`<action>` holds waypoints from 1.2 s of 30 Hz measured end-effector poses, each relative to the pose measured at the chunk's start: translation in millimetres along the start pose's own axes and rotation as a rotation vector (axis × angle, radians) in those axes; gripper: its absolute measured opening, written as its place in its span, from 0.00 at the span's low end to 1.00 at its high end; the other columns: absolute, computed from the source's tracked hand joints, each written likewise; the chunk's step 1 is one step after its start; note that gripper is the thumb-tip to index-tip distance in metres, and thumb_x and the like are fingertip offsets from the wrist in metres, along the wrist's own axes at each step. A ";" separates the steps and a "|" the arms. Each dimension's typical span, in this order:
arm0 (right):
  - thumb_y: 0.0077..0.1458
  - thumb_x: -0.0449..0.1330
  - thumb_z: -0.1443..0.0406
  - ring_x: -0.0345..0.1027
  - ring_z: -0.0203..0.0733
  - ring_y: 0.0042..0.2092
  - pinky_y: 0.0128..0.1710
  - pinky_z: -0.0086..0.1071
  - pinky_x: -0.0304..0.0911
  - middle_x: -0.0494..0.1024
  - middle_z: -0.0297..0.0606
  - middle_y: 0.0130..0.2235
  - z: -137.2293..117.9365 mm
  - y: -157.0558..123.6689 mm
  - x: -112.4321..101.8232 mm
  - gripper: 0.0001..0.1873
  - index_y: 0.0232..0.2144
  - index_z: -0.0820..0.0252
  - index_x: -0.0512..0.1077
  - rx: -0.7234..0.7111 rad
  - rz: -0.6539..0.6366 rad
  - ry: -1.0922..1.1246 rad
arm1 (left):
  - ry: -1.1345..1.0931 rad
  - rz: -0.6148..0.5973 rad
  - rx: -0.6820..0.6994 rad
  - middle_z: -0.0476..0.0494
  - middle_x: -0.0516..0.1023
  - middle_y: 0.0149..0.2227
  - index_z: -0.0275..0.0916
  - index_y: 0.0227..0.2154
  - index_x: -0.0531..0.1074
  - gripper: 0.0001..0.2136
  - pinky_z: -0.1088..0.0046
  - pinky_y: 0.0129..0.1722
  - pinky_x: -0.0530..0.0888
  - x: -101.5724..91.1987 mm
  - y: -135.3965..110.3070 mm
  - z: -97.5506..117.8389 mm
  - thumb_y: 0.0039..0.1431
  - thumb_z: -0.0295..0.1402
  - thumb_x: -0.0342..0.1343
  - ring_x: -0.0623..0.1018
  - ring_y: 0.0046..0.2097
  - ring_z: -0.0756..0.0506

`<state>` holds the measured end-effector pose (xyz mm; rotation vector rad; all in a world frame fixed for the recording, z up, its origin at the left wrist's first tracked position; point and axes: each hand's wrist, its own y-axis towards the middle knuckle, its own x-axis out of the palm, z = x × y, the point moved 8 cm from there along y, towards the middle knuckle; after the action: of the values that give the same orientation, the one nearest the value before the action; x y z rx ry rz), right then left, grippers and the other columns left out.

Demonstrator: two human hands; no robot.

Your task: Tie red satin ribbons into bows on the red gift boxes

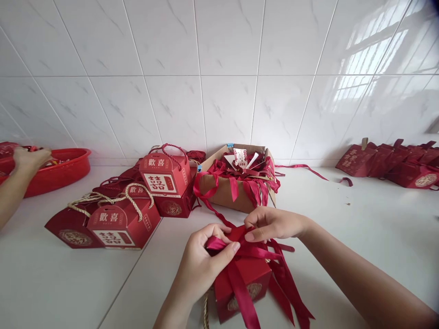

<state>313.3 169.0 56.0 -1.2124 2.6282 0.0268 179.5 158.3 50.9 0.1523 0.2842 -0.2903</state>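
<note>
A red gift box [224, 292] with a gold round emblem stands on the white counter in front of me. Crimson ribbon [245, 292] lies across its top, with long tails hanging over the front and right sides. My left hand [209, 251] pinches a loop of the ribbon between thumb and fingers at the box's upper left. On the upper right, my right hand [270, 224] is closed on another part of the ribbon, its fingertips partly hiding the crossing. A gold cord [206, 310] shows beside the box's lower left.
Behind the box stands a cardboard carton [222, 194] holding ribbons and paper tags. Finished-looking red boxes [116, 228] with rope handles are grouped left. Another person's hand [32, 160] reaches over a red basin [58, 176]. More red boxes [411, 169] line the right, by the tiled wall.
</note>
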 end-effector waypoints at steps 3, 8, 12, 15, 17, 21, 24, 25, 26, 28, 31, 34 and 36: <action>0.51 0.66 0.62 0.56 0.27 0.23 0.22 0.24 0.51 0.64 0.26 0.22 0.9 -6.0 4.8 0.15 0.24 0.62 0.63 -0.001 -0.027 0.041 | -0.034 0.009 0.000 0.44 0.79 0.38 0.39 0.21 0.66 0.11 0.71 0.40 0.71 0.7 -0.7 1.4 0.51 0.37 0.60 0.77 0.43 0.42; 0.52 0.65 0.64 0.54 0.27 0.25 0.24 0.24 0.50 0.63 0.26 0.25 4.6 -9.7 7.4 0.14 0.27 0.61 0.61 -0.083 0.122 0.201 | -0.081 0.043 0.013 0.43 0.80 0.38 0.38 0.20 0.67 0.11 0.71 0.38 0.71 -0.8 -1.4 2.7 0.49 0.37 0.61 0.78 0.41 0.42; 0.55 0.64 0.63 0.51 0.27 0.25 0.24 0.24 0.48 0.62 0.25 0.24 10.2 -11.8 8.2 0.12 0.31 0.60 0.62 -0.196 0.286 0.296 | -0.096 0.047 0.016 0.44 0.80 0.37 0.38 0.21 0.68 0.11 0.72 0.35 0.70 -1.1 -1.7 2.3 0.49 0.37 0.62 0.78 0.39 0.42; 0.56 0.63 0.62 0.50 0.27 0.24 0.24 0.25 0.47 0.61 0.24 0.23 15.7 -14.0 9.2 0.11 0.34 0.60 0.64 -0.223 0.377 0.280 | -0.084 0.058 0.027 0.44 0.79 0.36 0.38 0.21 0.69 0.11 0.72 0.34 0.70 -2.9 -1.9 4.2 0.49 0.38 0.62 0.77 0.39 0.43; 0.56 0.62 0.60 0.50 0.28 0.23 0.24 0.25 0.47 0.61 0.25 0.22 18.1 -15.1 10.0 0.11 0.33 0.60 0.65 -0.234 0.420 0.292 | -0.069 0.049 0.037 0.44 0.79 0.37 0.38 0.21 0.69 0.10 0.72 0.36 0.71 -3.3 -2.1 6.1 0.49 0.38 0.61 0.77 0.39 0.43; 0.57 0.61 0.57 0.48 0.28 0.23 0.24 0.26 0.46 0.61 0.26 0.23 19.9 -16.8 12.9 0.13 0.33 0.59 0.63 -0.236 0.467 0.315 | -0.062 0.010 0.039 0.43 0.79 0.37 0.38 0.21 0.69 0.11 0.70 0.40 0.71 -2.5 -2.7 7.6 0.50 0.38 0.61 0.77 0.40 0.43; 0.57 0.61 0.58 0.49 0.29 0.24 0.24 0.25 0.47 0.61 0.26 0.25 16.9 -20.8 14.2 0.13 0.38 0.57 0.63 -0.254 0.491 0.282 | -0.060 -0.008 0.040 0.43 0.78 0.38 0.38 0.22 0.69 0.11 0.69 0.41 0.70 -1.7 -3.3 8.0 0.50 0.38 0.61 0.77 0.40 0.42; 0.57 0.61 0.58 0.49 0.29 0.24 0.24 0.25 0.47 0.61 0.26 0.25 15.5 -22.5 14.3 0.14 0.41 0.56 0.63 -0.261 0.498 0.264 | -0.058 -0.012 0.042 0.43 0.78 0.38 0.38 0.22 0.69 0.10 0.69 0.41 0.70 -1.5 -3.4 8.1 0.50 0.38 0.61 0.77 0.41 0.42; 0.57 0.61 0.58 0.50 0.29 0.25 0.24 0.26 0.48 0.61 0.26 0.25 14.2 -24.1 14.5 0.15 0.43 0.56 0.63 -0.268 0.502 0.246 | -0.058 -0.015 0.042 0.43 0.78 0.38 0.37 0.23 0.69 0.10 0.69 0.40 0.70 -1.2 -3.6 8.1 0.50 0.38 0.61 0.77 0.41 0.42; 0.57 0.61 0.59 0.51 0.30 0.25 0.25 0.26 0.50 0.61 0.26 0.26 12.1 -26.3 15.3 0.16 0.46 0.56 0.64 -0.278 0.502 0.221 | -0.064 -0.014 0.042 0.42 0.78 0.39 0.37 0.23 0.69 0.10 0.69 0.40 0.71 -1.4 -3.7 7.6 0.50 0.38 0.61 0.77 0.42 0.42; 0.57 0.61 0.59 0.54 0.30 0.27 0.27 0.26 0.53 0.63 0.28 0.28 10.0 -27.7 17.5 0.15 0.45 0.57 0.66 -0.296 0.495 0.216 | -0.067 -0.003 0.048 0.43 0.78 0.38 0.38 0.23 0.69 0.10 0.69 0.42 0.71 -2.6 -4.1 6.3 0.50 0.37 0.62 0.77 0.42 0.42; 0.57 0.61 0.59 0.58 0.31 0.28 0.27 0.26 0.56 0.66 0.31 0.30 9.8 -28.8 17.6 0.13 0.42 0.58 0.68 -0.303 0.538 0.220 | -0.066 -0.031 0.060 0.43 0.78 0.38 0.38 0.24 0.70 0.10 0.69 0.43 0.70 -1.4 -4.9 5.3 0.52 0.38 0.61 0.77 0.42 0.43; 0.58 0.60 0.59 0.60 0.32 0.29 0.28 0.27 0.57 0.68 0.32 0.30 9.4 -29.3 18.0 0.11 0.40 0.59 0.68 -0.310 0.564 0.206 | -0.064 -0.057 0.056 0.44 0.78 0.39 0.38 0.25 0.69 0.10 0.70 0.42 0.70 0.2 -5.6 4.5 0.53 0.38 0.60 0.77 0.42 0.43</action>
<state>326.2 137.5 45.3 -0.5235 3.1486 0.4438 179.1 152.0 54.4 0.1904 0.2169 -0.3594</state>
